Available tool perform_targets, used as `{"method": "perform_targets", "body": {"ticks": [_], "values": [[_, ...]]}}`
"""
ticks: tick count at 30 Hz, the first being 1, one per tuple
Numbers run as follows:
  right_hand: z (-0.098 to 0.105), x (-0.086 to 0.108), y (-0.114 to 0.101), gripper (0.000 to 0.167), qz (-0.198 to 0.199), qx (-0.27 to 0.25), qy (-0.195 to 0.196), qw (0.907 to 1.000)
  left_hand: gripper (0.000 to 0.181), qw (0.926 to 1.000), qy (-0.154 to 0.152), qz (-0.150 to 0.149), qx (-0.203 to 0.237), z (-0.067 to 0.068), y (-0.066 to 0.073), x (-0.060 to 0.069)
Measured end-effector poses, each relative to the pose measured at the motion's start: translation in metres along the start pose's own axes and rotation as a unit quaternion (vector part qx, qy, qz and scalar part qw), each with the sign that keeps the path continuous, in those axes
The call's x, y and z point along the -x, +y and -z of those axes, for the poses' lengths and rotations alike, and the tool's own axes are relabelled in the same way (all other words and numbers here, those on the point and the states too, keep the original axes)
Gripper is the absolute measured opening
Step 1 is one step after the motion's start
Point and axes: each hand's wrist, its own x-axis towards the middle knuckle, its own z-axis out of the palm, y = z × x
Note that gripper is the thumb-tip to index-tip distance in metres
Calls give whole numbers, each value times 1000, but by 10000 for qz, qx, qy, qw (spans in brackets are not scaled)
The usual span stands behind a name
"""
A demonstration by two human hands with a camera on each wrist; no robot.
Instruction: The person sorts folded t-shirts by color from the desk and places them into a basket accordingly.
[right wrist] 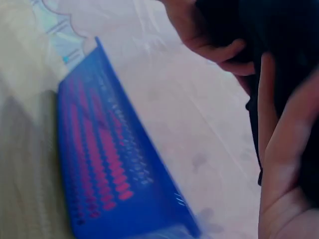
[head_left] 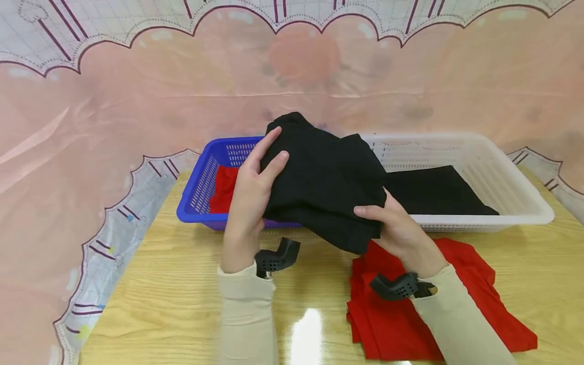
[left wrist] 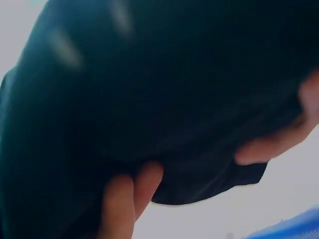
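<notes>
Black cloth (head_left: 324, 177), matte and softly creased, droops at one corner, gripped by both hands (head_left: 250, 190).

On the table (head_left: 169, 299), a cloth (head_left: 388, 324) lies before the basket (head_left: 483, 167) right of another basket (head_left: 201, 200).

- Head view: bright, even light; white glare streaks the table (head_left: 173, 284).
- Black cloth (head_left: 324, 177) swallows most fold detail.
- Left wrist view: dim, backlit, bluish haze; fingers (left wrist: 118, 204) blurred.
- Right wrist view: soft, muted; blue basket (right wrist: 149, 204) hazy.
</notes>
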Motion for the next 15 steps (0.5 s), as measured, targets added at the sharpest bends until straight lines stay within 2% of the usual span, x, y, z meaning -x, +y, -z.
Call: {"method": "perform_targets", "body": {"ticks": [3, 8, 10, 12, 15], "values": [[6, 1, -9, 42, -32, 492, 356, 9982, 50, 9991, 144, -223, -320, -15, -1, -2], [16, 0, -25, 47, 55, 731, 898, 9933, 53, 9968, 297, -382, -638, -32, -3, -6], [21, -2, -30, 48, 138, 700, 1121, 9911, 53, 9968, 284, -405, -633, -35, -4, -7], [25, -4, -34, 49, 331, 535, 1323, 9892, 54, 9974, 147, -438, -544, -38, -6, -8], [33, -7, -40, 48, 780, 44, 1357, 9877, 55, 9979, -110, -505, -393, -44, -10, -11]]}}
